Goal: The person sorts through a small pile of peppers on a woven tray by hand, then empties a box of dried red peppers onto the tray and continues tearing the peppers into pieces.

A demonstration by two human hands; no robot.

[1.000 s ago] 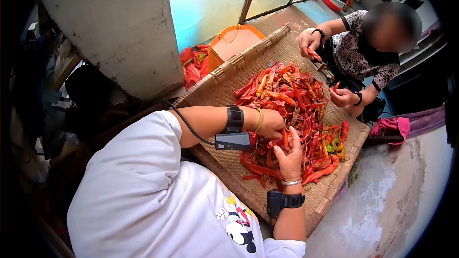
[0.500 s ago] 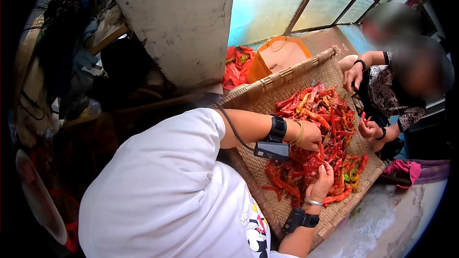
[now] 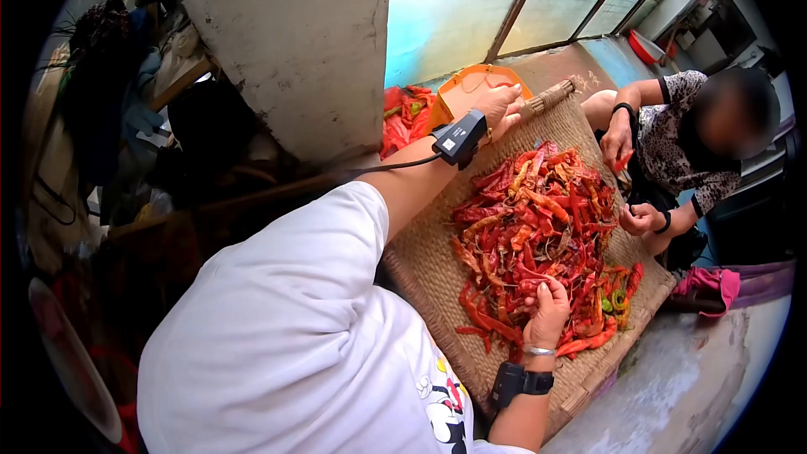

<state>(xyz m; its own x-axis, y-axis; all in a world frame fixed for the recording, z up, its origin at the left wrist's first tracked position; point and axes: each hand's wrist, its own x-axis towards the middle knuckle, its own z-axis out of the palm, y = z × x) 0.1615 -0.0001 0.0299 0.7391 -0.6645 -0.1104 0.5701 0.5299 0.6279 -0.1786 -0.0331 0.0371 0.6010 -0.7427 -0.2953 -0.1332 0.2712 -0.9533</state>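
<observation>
A big heap of dried red chillies, with a few green and yellow ones, lies on a flat woven tray. My left hand is stretched out to the tray's far rim, right beside an orange bin; its fingers are curled and I cannot make out what is in them. Low in the heap, my right hand has its fingers closed around a red chilli. Across the tray sits another person, whose two hands hold chilli pieces.
A rough concrete pillar stands to the left of the tray. A red bag of chillies lies between it and the bin. A pink cloth is on the floor at the right, with windows behind.
My left hand has left the heap and reached out to the far rim by the orange bin. My right hand stays in the chillies. The other person's hands have shifted a little.
</observation>
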